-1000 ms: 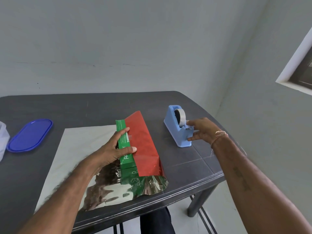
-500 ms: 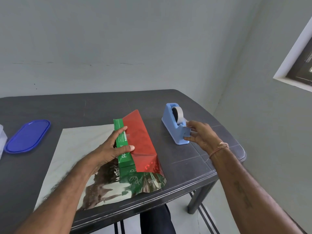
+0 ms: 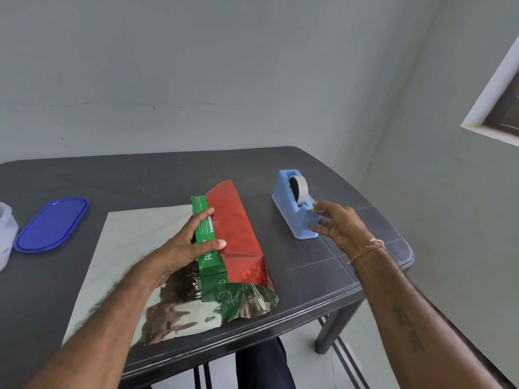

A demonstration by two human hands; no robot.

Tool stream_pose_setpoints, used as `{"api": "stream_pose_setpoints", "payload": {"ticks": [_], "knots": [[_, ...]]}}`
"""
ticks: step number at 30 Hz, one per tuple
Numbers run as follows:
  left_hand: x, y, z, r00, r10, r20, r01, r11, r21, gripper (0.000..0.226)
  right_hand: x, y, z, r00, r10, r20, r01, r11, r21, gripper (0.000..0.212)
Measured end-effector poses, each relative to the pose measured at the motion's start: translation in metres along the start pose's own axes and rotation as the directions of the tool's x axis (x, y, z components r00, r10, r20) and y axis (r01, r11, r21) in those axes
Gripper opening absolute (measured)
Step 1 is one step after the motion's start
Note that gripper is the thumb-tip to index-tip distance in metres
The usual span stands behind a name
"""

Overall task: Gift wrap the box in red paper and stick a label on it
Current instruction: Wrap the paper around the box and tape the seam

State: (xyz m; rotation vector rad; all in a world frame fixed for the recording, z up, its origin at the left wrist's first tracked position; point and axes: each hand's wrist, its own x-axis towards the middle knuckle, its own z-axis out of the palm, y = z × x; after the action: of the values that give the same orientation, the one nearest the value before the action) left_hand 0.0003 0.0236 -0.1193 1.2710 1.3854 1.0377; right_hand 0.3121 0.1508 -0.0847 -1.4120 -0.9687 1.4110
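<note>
A long green box (image 3: 205,234) lies on the silver underside of a sheet of red wrapping paper (image 3: 134,248) on the dark table (image 3: 331,273). The sheet's right side is folded up over the box, red face (image 3: 238,234) showing. A small clear tape piece sits on that seam. My left hand (image 3: 188,244) grips the box, thumb pressing the red edge down. At the cutter end of a light blue tape dispenser (image 3: 288,204), my right hand (image 3: 341,224) pinches the tape end with forefinger above and thumb below. The tape roll (image 3: 300,186) sits in the dispenser.
A blue oval lid (image 3: 52,223) lies at the table's left, and a clear container (image 3: 5,234) is cut off at the frame edge beside it. The table's rounded right corner is close behind my right wrist. A grey wall stands behind.
My right hand has shifted slightly at the dispenser's front, fingers working at the tape end. The left hand and box have stayed put; my head has tilted a little.
</note>
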Motion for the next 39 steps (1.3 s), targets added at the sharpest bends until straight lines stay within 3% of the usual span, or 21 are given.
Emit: {"api": "stream_pose_setpoints", "payload": {"ticks": [6, 15, 23, 35, 39], "knots": [[0.0, 0.0, 0.0, 1.0, -0.006, -0.007, 0.006, 1.0, -0.009, 0.085, -0.009, 0.001, 0.005, 0.97, -0.193, -0.149, 0.161, 0.965, -0.207, 0.023], [-0.001, 0.002, 0.001, 1.0, -0.007, -0.005, 0.007, 1.0, -0.01, 0.085, -0.019, -0.002, -0.002, 0.994, -0.101, -0.043, 0.095, 0.987, -0.128, 0.016], [-0.002, 0.002, 0.001, 1.0, 0.0, -0.014, 0.0, 1.0, -0.007, 0.084, -0.016, 0.013, -0.003, 0.992, -0.115, -0.055, 0.111, 0.992, -0.066, 0.024], [-0.001, 0.0, 0.001, 1.0, 0.005, -0.018, -0.005, 1.0, 0.012, 0.083, -0.015, 0.024, -0.004, 0.999, 0.006, -0.032, -0.005, 1.0, 0.018, 0.031], [0.0, 0.0, 0.001, 1.0, -0.005, -0.017, 0.005, 1.0, 0.001, 0.084, -0.015, 0.032, 0.0, 0.997, 0.046, -0.065, -0.038, 0.991, 0.127, 0.034]]}}
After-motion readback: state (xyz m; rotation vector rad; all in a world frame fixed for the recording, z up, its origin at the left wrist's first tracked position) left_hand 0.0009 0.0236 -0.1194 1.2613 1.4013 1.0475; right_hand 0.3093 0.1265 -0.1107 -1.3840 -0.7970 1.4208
